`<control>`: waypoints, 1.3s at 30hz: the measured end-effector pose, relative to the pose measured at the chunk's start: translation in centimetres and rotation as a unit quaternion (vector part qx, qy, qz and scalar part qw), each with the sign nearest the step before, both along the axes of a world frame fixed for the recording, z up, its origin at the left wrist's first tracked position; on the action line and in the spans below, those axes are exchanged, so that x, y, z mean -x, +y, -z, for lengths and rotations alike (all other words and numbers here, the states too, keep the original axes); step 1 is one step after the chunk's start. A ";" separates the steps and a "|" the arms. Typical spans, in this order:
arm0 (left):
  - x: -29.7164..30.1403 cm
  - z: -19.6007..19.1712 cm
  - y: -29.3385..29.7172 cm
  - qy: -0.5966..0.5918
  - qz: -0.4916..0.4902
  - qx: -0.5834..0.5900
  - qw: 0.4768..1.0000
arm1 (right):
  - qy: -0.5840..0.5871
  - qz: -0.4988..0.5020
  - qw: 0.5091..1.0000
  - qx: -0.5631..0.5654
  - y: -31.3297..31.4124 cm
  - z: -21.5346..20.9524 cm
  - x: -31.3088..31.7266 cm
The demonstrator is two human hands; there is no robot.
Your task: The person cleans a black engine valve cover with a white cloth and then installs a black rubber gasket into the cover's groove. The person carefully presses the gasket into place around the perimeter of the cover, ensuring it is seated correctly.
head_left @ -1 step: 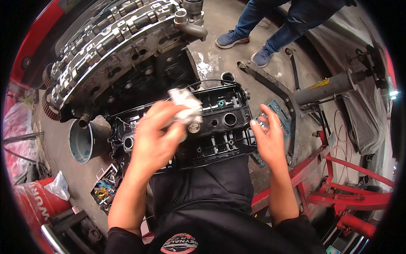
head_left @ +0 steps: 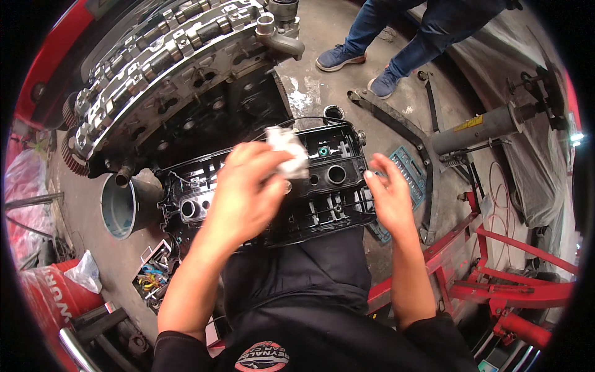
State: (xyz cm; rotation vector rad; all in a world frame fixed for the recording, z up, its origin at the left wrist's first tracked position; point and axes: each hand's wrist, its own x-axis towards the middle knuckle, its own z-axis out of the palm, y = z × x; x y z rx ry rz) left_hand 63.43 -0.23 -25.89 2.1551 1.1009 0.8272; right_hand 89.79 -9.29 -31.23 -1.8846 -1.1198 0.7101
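Observation:
Across my lap lies a black engine valve cover (head_left: 319, 180), with round holes and a small green part in it. My left hand (head_left: 248, 189) is closed around a crumpled white rag (head_left: 290, 152), over the middle of the cover. Whether the rag touches the surface there is hard to see. Beside the cover's right end is my right hand (head_left: 392, 198), its fingers apart and slightly curved, holding nothing. Just beyond the cover stands an engine (head_left: 204, 68) with its camshafts exposed on top.
A grey bucket (head_left: 127, 208) and a tray of small tools (head_left: 155, 273) are at the left. To the right lie a teal socket set (head_left: 406, 170), a lift with dark legs (head_left: 390, 121) and a red metal frame (head_left: 496, 288). Another person's legs (head_left: 372, 31) stand at the back.
My left hand has moved a little to the right with the rag, uncovering more of the cover's left part. The fingers of my right hand have curled slightly.

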 end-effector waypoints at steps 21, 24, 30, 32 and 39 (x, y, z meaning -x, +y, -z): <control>-11.7 4.6 -0.5 0.263 0.095 -0.219 0.935 | 0.184 -0.097 0.977 -0.049 -1.4 2.6 0.9; -11.7 4.2 -0.9 0.212 0.133 -0.249 0.935 | 0.209 -0.054 0.973 -0.078 -2.2 4.3 1.1; -7.8 2.7 -0.9 0.051 0.196 -0.168 0.965 | 0.230 0.025 0.967 -0.107 -2.0 4.7 2.5; -5.7 0.6 0.1 0.069 0.111 -0.151 0.980 | 0.177 0.034 0.981 -0.075 -1.9 3.0 2.9; -9.8 3.2 5.1 0.135 0.158 -0.086 0.974 | -0.010 0.088 0.996 -0.025 -0.4 -0.1 3.3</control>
